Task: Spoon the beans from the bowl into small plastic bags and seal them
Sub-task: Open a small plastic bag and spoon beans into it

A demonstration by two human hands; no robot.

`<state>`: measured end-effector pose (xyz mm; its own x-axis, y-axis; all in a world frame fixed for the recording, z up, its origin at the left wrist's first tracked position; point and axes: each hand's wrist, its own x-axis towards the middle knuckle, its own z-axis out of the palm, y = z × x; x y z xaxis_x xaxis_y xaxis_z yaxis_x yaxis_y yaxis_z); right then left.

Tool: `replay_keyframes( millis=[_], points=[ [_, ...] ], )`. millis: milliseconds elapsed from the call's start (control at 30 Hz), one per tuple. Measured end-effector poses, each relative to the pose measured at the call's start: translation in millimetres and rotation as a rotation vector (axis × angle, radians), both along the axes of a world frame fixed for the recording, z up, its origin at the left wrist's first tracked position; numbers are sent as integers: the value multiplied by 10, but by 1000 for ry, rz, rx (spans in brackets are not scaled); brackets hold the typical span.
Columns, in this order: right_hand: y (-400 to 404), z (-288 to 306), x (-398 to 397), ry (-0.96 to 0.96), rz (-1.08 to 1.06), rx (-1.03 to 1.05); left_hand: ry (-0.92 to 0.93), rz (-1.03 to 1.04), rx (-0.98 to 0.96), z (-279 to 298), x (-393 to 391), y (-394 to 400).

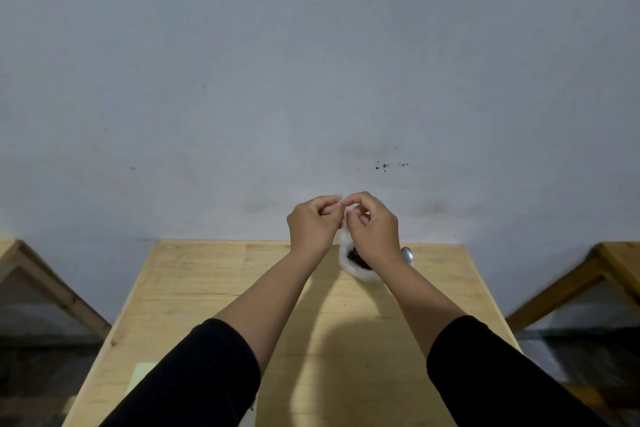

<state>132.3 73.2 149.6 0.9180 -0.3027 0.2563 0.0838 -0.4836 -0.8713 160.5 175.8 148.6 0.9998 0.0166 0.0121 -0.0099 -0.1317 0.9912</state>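
From the head view, the left hand and right hand each pinched the top of one plastic bag, raised above the table's far edge. Sealing well probably meant pressing evenly along the strip. One bag of dark beans, one spoon just behind the right wrist; the bowl was hidden.

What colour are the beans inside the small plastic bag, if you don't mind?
Dark brown beans, seen through the small translucent plastic bag in the head view.

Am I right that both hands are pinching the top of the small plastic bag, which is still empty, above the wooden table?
Not quite: the head view shows dark beans inside the small plastic bag. The left hand and right hand do pinch its top above the wooden table.
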Motion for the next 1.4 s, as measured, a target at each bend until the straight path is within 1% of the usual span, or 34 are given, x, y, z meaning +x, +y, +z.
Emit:
replay_keyframes(
  millis=[200,333,567,633,700,767,833,967,1033,1133,1200,1267,1400],
  points=[
    [-203,-13,28,69,42,91,-33,23,59,-50,14,-134],
    [-235,-35,74,116,44,-33,-67,29,143,-94,-5,-177],
    [-187,-111,82,70,64,-166,-144,79,271,-109,-35,-154],
    [-215,-142,79,78,21,-209,-161,137,288,-125,-54,-104],
    [-276,-191,67,102,-19,-231,-182,150,330,-153,-67,-33],
    [-282,-217,61,137,17,-231,-205,135,361,-184,-64,24],
    [-233,-221,68,150,78,-236,-223,117,351,-221,-46,71],
    [-166,-212,93,133,142,-285,-289,-46,317,-327,-71,187],
    [-159,-224,93,129,146,-278,-351,-138,376,-402,-73,251],
    [-123,-247,85,128,161,-277,-358,-298,505,-483,-40,314],
    [-93,-261,65,135,193,-268,-372,-365,545,-539,-13,317],
    [-69,-273,39,147,234,-247,-356,-355,524,-568,-30,294],
    [-95,-316,33,169,224,-168,-421,-184,470,-668,-84,296]
  ],
)
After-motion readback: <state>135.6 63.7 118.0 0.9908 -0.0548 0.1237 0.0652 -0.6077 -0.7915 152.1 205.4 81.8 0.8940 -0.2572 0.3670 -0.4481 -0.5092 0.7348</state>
